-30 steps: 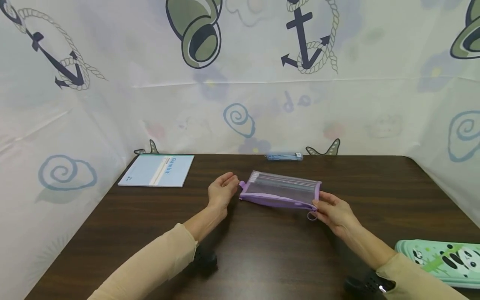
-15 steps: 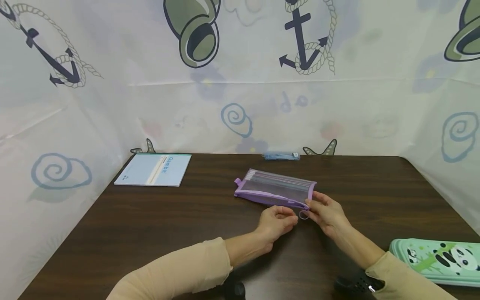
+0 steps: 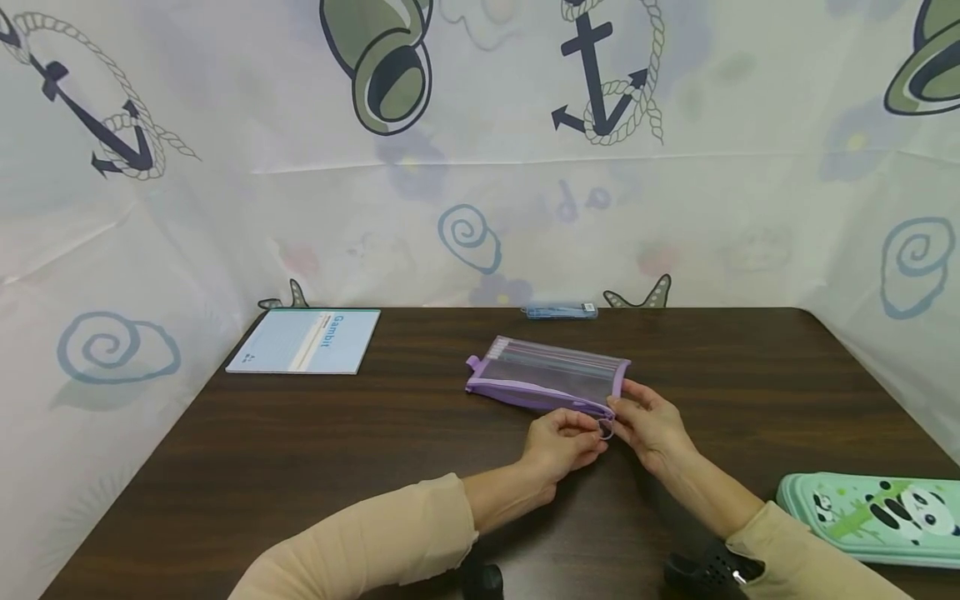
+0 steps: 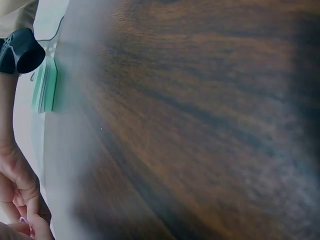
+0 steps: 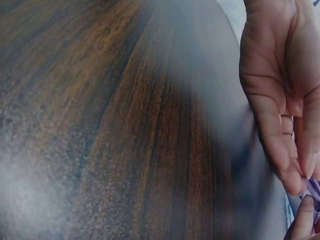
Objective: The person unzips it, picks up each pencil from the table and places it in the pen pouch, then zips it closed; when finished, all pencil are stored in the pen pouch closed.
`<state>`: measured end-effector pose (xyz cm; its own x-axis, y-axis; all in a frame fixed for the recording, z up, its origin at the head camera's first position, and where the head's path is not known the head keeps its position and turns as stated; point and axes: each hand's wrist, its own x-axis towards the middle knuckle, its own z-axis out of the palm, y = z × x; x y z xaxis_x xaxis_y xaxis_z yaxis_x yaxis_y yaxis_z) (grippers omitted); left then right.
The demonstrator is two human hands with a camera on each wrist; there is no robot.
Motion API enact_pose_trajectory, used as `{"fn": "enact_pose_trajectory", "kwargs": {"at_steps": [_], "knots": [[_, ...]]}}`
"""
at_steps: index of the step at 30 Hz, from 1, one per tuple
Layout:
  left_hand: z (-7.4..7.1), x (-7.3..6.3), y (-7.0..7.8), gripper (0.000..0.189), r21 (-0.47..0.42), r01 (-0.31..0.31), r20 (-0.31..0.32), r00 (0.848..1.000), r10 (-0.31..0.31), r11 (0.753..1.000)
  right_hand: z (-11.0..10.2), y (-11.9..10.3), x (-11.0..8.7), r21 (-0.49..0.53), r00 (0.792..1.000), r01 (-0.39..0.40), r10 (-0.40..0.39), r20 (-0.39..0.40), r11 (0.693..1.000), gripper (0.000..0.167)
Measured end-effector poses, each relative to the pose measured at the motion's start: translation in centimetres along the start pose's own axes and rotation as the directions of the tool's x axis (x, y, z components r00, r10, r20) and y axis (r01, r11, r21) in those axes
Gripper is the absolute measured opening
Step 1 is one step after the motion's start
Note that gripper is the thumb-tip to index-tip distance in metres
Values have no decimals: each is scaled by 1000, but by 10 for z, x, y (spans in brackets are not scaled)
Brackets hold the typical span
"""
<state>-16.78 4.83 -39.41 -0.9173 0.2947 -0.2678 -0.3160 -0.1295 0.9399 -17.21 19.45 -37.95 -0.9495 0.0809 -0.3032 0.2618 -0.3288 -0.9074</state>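
A purple-edged mesh zipper pouch (image 3: 551,375) with a see-through top lies in the middle of the dark table. My right hand (image 3: 656,429) pinches its near right corner between thumb and fingers. At that same corner, my left hand (image 3: 562,446) pinches the small ring (image 3: 606,429) of the zipper pull. In the left wrist view the right hand (image 4: 20,185) shows at the lower left, close against the left fingertips. The right wrist view has the right hand (image 5: 280,90) along its right side, with a bit of purple pouch (image 5: 314,187) at its fingertips.
A light blue notebook (image 3: 307,342) lies at the back left of the brown table (image 3: 300,467). A small blue packet (image 3: 560,312) sits at the back edge. To the right is a green panda pencil case (image 3: 877,517). A printed curtain (image 3: 712,225) hangs behind.
My left hand has left the pouch's left end, moved right and towards me, and now grips the zipper ring. The right hand keeps its hold on the corner.
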Motion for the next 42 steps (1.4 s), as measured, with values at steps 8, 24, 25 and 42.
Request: {"fn": "enact_pose_trajectory", "kwargs": {"at_steps": [8,24,25,42], "knots": [[-5,-4,3,20,70,-42,32,999,40,997,0,1,-1,-20,1000,12,-12,-2,1000,62],[-13,7,5,15,74,-66,-42,997,69,995,0,0,0,-50,999,45,-46,-27,998,59],[-14,8,5,16,76,-66,-47,996,70,995,1,0,0,-50,998,47,-49,-30,998,59],[-31,18,11,17,69,-77,-100,991,84,995,-2,-2,2,-59,997,49,-52,-49,997,58]]}}
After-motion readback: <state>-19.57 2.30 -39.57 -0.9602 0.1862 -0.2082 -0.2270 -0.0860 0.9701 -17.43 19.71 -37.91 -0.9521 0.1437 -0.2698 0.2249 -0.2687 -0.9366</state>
